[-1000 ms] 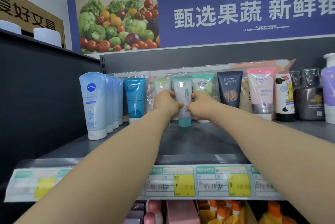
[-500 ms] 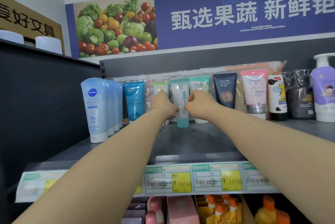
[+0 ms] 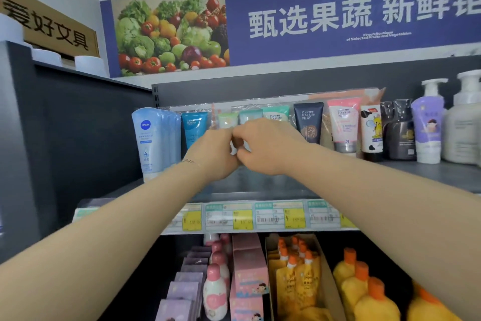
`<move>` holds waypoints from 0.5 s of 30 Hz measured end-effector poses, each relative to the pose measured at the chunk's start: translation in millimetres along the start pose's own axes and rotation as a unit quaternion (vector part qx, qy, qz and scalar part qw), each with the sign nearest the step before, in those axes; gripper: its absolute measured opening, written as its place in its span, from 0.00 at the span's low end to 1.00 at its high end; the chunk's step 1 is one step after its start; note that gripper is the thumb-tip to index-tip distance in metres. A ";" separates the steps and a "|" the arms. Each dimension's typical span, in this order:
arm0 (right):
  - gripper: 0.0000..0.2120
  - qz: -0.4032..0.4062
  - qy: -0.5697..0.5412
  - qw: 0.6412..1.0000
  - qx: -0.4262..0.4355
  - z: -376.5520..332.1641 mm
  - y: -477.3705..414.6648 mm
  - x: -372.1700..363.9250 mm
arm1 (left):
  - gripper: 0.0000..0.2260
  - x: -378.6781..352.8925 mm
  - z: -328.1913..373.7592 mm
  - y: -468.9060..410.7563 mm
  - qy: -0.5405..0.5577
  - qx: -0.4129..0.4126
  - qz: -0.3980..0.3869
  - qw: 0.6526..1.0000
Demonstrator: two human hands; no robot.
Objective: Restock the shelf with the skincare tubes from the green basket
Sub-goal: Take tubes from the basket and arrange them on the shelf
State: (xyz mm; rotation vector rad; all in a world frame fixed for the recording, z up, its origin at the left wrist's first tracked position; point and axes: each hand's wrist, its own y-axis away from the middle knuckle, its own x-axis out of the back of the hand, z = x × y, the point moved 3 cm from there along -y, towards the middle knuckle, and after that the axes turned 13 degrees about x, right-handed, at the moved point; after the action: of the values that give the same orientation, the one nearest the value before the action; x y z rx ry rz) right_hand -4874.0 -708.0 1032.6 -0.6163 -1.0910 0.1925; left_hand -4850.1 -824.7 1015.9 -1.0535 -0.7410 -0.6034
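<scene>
1. Our fingers [image 3: 238,136] are curled. Both sets meet on the body of the teal tube [image 3: 250,115] and pinch it from either side, as far as we can tell.
2. The left hand [image 3: 216,154] and right hand [image 3: 268,146] cover most of the tube, so only its crimped top shows. We judge that two hands are used to steady and square it.
3. It sits on the shelf [image 3: 260,182] in the row between the pale green tube [image 3: 228,120] and the mint tube [image 3: 276,115]. Its foot is hidden.
4. We should let go gently, because a nudge could topple the close-packed neighbours.
</scene>
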 end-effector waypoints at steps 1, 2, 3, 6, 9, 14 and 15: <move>0.09 0.005 0.007 1.000 0.009 -5.4 5.8 4.3 | 0.06 2.3 0.5 8.5 -0.004 -0.001 0.005 1.000; 0.08 0.010 0.010 1.000 0.015 -10.0 12.0 8.1 | 0.09 5.0 2.1 17.5 -0.007 -0.007 0.010 1.000; 0.08 0.015 0.012 1.000 0.021 -14.4 19.1 11.6 | 0.11 7.5 4.3 25.9 -0.009 -0.013 0.015 1.000; 0.09 0.029 0.015 0.999 0.035 -25.4 41.8 19.8 | 0.11 14.3 11.3 53.5 0.005 -0.031 0.028 0.999; 0.09 0.039 0.005 0.998 0.043 -33.9 65.6 21.1 | 0.06 13.2 16.1 79.1 0.003 -0.046 0.027 0.999; 0.10 0.039 -0.021 0.998 0.045 -49.2 106.2 13.0 | 0.09 -2.9 19.6 116.0 -0.053 -0.084 0.031 0.995; 0.10 0.041 -0.020 0.998 0.047 -51.7 114.9 10.2 | 0.12 -6.7 18.3 121.5 -0.069 -0.090 0.042 0.993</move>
State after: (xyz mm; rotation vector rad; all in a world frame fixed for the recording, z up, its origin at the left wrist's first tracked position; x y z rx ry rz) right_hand -4807.1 -628.8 960.4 -0.5755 -1.0892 0.3273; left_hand -4767.8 -761.2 950.1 -1.2970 -0.7686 -0.5348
